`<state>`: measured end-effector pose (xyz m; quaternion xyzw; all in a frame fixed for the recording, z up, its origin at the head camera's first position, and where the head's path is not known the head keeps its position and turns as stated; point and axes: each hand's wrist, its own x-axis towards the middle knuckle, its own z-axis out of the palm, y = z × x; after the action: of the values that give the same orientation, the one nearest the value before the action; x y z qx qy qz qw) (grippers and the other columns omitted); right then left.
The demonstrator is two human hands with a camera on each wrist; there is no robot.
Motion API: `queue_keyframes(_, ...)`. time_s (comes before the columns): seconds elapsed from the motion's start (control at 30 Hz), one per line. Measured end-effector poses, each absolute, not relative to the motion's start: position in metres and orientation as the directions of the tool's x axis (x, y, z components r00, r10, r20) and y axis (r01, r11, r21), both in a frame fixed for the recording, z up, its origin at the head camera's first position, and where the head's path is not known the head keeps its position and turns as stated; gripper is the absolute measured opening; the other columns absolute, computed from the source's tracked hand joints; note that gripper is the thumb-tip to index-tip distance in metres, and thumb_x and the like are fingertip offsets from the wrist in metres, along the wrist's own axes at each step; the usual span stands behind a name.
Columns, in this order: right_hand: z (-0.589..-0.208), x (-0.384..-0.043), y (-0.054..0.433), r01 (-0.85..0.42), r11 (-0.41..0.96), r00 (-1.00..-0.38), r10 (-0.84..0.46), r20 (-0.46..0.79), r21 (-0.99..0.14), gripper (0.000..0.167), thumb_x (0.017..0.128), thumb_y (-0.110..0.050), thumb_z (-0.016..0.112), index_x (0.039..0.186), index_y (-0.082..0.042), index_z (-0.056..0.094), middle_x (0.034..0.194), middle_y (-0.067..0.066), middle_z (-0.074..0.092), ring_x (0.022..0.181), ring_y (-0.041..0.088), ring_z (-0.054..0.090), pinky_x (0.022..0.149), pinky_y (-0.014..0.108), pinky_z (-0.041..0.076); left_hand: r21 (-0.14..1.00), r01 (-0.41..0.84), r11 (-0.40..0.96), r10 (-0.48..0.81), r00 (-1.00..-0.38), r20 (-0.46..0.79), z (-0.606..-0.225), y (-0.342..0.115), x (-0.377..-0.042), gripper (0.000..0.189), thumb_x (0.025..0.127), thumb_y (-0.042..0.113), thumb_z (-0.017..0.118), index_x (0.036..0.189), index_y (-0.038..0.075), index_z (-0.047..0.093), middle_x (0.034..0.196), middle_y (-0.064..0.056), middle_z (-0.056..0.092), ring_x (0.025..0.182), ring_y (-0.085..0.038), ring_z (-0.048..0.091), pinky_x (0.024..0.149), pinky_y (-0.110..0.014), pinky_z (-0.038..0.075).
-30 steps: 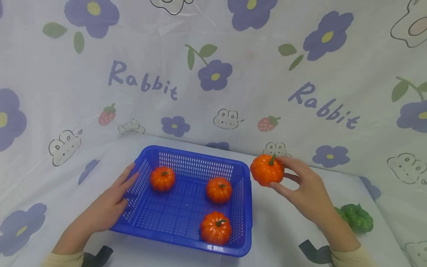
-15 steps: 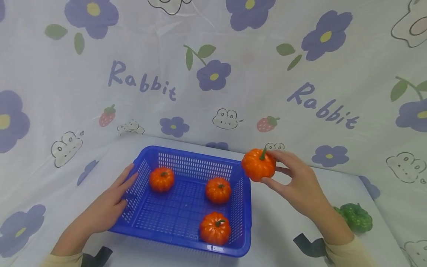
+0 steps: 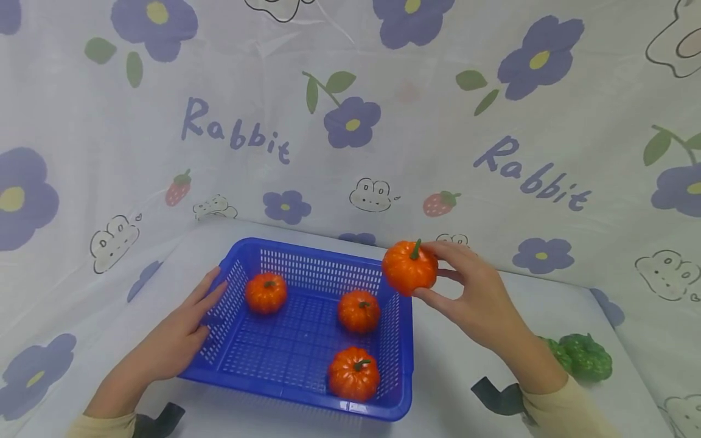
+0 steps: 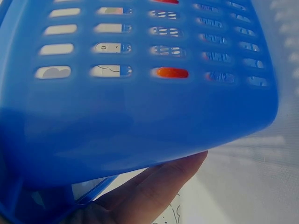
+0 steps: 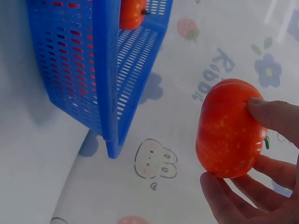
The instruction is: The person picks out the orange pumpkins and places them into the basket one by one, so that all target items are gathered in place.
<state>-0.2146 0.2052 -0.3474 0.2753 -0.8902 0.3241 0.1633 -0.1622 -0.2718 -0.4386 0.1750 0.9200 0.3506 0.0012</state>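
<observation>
My right hand (image 3: 476, 298) holds a small orange pumpkin (image 3: 411, 267) with a green stem, thumb on one side and fingers on the other. In the head view that pumpkin overlaps the back right corner of a blue plastic basket (image 3: 298, 392). The right wrist view shows the held pumpkin (image 5: 229, 133) apart from the basket wall (image 5: 107, 70). On the basket's left rim rests my left hand (image 3: 170, 340), its fingers fairly straight. In the left wrist view its fingers (image 4: 159, 186) are partly hidden by the basket. Inside lie one pumpkin (image 3: 266, 293) at left and two at right, including a front one (image 3: 353, 374).
Bumpy green vegetable-like items (image 3: 586, 358) lie on the white table (image 3: 454, 389) at the right, partly behind my right forearm. A white cloth (image 3: 416, 152) printed with flowers and rabbits hangs behind the table.
My right hand has moved left and slightly up with the pumpkin, from beside the basket to its back right corner in the view. The left hand and basket stay put.
</observation>
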Motion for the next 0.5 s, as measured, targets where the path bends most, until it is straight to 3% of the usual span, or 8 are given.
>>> queue_keyframes(0.5, -0.342, -0.215, 0.191, -0.611, 0.604, -0.790, -0.414, 0.453, -0.512, 0.069, 0.085, -0.005, 0.093, 0.148, -0.008, 0.064, 0.145, 0.011, 0.065, 0.133, 0.031, 0.063, 0.096, 0.048, 0.062, 0.641, 0.316, 0.699, 0.320, -0.940, 0.114, -0.438, -0.271, -0.163, 0.073, 0.099, -0.010, 0.054, 0.169, -0.001, 0.032, 0.181, -0.015, 0.006, 0.161, -0.049, 0.020, 0.119, -0.070, 0.028)
